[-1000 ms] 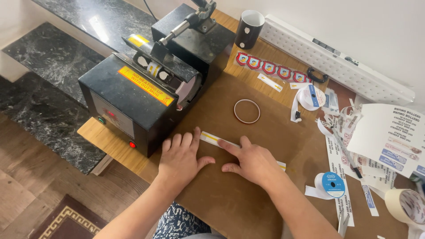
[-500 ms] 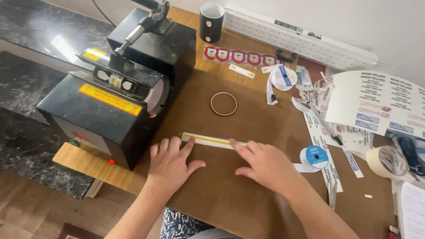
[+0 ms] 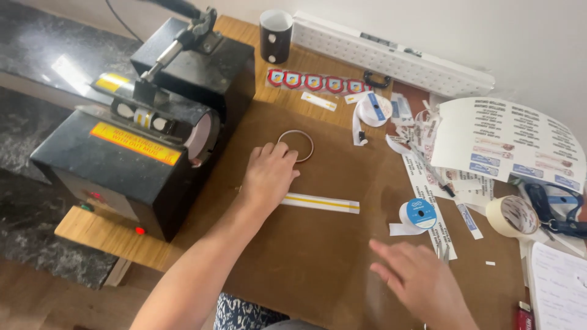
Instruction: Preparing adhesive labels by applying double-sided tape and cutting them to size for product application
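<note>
While the left hand point(image 3: 269, 174) reaches the ring point(image 3: 296, 145), fingers together, the strip point(image 3: 320, 203) lies beside it. The right hand point(image 3: 422, 284) hovers, fingers apart; a soft pinch seems best

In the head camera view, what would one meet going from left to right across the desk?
Black press machine → left hand → white and yellow strip → blue-labelled tape roll → beige tape roll.

— What sort of place is this?
— A small home craft workshop: a black mug heat press point(image 3: 147, 140) on a wooden tabletop point(image 3: 306, 256), tape rolls point(image 3: 419, 214), printed label sheets point(image 3: 507, 140) and a mug point(image 3: 276, 35).
</note>
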